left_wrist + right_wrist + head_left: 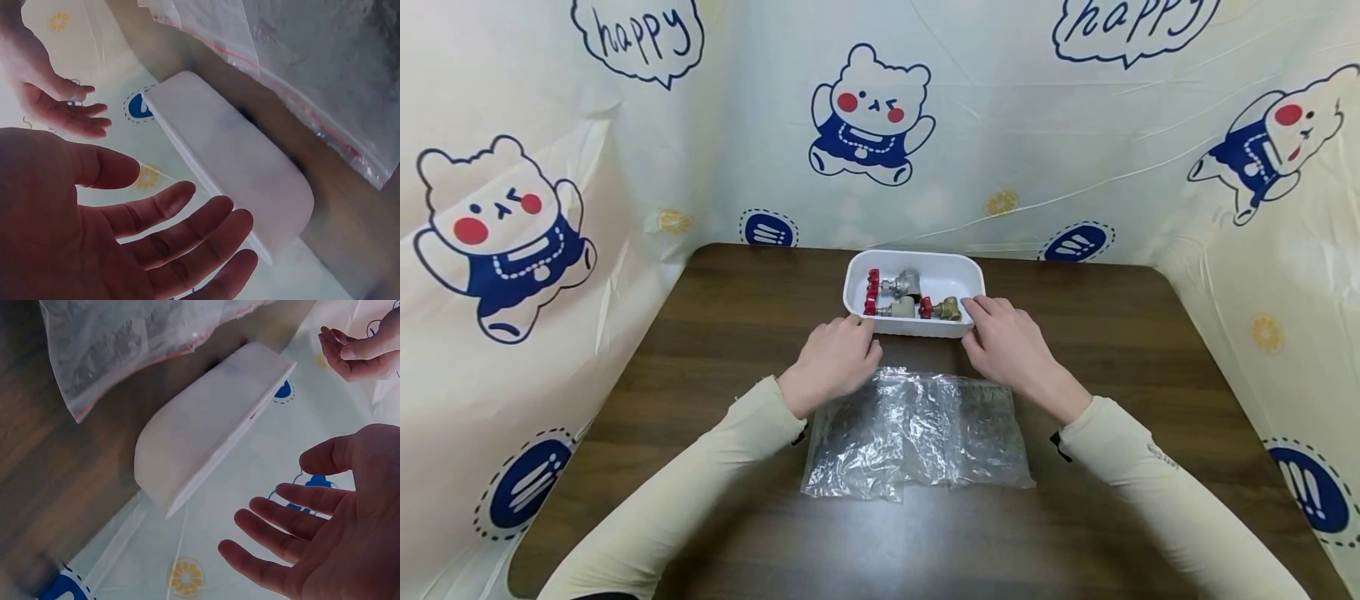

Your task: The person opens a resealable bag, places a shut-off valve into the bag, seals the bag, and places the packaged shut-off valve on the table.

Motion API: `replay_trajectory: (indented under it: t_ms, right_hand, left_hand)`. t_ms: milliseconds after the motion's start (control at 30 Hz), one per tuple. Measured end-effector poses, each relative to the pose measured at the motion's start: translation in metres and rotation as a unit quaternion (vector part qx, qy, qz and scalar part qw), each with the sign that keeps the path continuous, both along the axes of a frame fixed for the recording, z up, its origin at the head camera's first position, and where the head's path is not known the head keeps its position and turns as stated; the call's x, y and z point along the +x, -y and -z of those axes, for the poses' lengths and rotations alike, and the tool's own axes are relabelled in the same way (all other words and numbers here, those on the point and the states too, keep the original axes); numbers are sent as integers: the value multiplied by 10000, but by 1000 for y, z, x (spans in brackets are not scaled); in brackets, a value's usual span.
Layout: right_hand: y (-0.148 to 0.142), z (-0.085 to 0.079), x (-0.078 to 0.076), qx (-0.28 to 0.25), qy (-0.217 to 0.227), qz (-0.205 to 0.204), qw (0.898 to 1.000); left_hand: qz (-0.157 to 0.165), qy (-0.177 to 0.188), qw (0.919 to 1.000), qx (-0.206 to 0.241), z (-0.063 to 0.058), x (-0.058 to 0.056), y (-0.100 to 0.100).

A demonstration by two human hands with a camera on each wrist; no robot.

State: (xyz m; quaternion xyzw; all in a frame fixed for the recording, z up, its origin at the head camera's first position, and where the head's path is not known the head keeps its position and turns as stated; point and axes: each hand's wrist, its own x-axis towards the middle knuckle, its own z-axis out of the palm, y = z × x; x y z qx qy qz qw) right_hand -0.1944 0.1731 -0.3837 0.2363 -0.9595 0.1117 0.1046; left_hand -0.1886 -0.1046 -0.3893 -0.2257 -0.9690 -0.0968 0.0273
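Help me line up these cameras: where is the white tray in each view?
Head: white tray just right of centre.
Left wrist: white tray near the middle, slanting down to the right.
Right wrist: white tray near the middle, slanting up to the right.
Shared landmark: clear plastic bag, below the tray in head, upper right in left wrist, upper left in right wrist.

Head cam's bright w/ table [880,542] glare (wrist pics hazy).
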Motion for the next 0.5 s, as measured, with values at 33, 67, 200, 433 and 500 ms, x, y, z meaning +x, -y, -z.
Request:
replay_trajectory:
  t_ms: [33, 67, 200, 433, 500]
  right_hand:
    - [0, 1, 1, -2, -1, -23, 10000]
    - [0, 3, 2, 9, -15, -51, 10000]
    - [-1, 8, 7, 87, 2, -142, 9999]
    - [-7, 22, 13, 195, 473, -395, 9979]
    - [-9, 25, 14, 219, 592, -498, 9968]
  left_hand:
    - [-4, 44, 10000, -8, 1, 1, 0]
    - [-3, 88, 10000, -16, 2, 1, -1]
    - [25, 232, 9997, -24, 7, 3, -2]
    - [40, 466, 9988, -121, 13, 7, -4]
    - [35, 535, 9984, -158, 15, 8, -5]
